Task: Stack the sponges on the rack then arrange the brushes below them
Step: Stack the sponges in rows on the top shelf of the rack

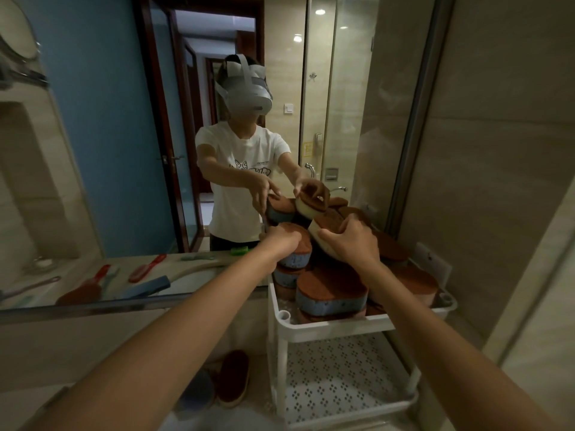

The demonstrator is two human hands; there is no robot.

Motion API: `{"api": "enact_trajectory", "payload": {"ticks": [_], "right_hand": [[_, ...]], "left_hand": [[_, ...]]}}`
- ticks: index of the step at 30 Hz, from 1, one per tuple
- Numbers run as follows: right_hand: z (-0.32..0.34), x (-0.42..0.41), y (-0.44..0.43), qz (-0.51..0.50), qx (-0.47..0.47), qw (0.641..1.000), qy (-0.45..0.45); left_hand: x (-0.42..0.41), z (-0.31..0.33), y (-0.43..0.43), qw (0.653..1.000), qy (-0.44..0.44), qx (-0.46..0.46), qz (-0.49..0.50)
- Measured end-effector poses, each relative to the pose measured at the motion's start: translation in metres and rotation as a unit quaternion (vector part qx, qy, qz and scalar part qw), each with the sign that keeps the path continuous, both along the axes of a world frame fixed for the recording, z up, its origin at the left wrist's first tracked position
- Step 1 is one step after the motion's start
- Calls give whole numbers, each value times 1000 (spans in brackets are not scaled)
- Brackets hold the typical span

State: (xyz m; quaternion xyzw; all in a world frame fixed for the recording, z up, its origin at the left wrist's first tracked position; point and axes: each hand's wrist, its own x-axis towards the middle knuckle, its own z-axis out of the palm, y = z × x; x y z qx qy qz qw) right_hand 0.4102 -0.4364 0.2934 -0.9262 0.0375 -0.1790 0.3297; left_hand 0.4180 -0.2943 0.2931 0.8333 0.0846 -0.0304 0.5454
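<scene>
white rack (337, 325) by mirror (109, 135); right hand (353, 242) around cream sponge (325, 223), left hand (280, 241) on blue sponge (297, 259), grip unclear

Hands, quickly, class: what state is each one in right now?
Left hand: closed over the top blue sponge on the rack.
Right hand: closed, holding a tilted cream sponge above the pile.

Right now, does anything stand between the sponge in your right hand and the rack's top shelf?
Yes. Piled sponges cover the top shelf under the cream sponge in the right hand, including the blue sponge the left hand grips.
</scene>
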Motion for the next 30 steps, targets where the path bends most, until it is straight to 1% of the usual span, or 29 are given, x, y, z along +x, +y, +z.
{"api": "enact_trajectory", "payload": {"ticks": [1,3,6,9,12,15,18,21,24,26,27,30], "right_hand": [[0,0,0,1,1,1000,1],[0,-1,-1,3,1,1000,1],[0,-4,0,7,-3,1000,4],[0,-7,0,21,-8,999,31],[3,-11,-2,45,4,997,65],[5,-15,-5,71,-9,994,82],[4,-19,-7,87,-14,992,92],[3,-23,-8,80,3,995,64],[2,-26,-7,59,29,998,13],[2,-27,-4,60,33,998,-8],[1,-28,-3,68,18,998,-9],[-2,-30,3,88,-69,994,19]], "left_hand": [[-2,3,0,1000,0,18,-11],[-3,6,1,999,9,25,-20],[-4,5,6,999,-1,37,-5],[-7,3,10,998,-6,58,-5],[-10,1,10,998,-20,55,-4],[-12,3,8,998,-31,60,9],[-15,5,6,996,-44,79,-2],[-10,1,7,994,-46,96,-21],[6,-11,12,993,-40,105,-29],[-9,-2,11,993,-35,108,-30],[-17,3,10,993,-35,108,-29],[-24,7,8,992,-45,120,-23]]}}
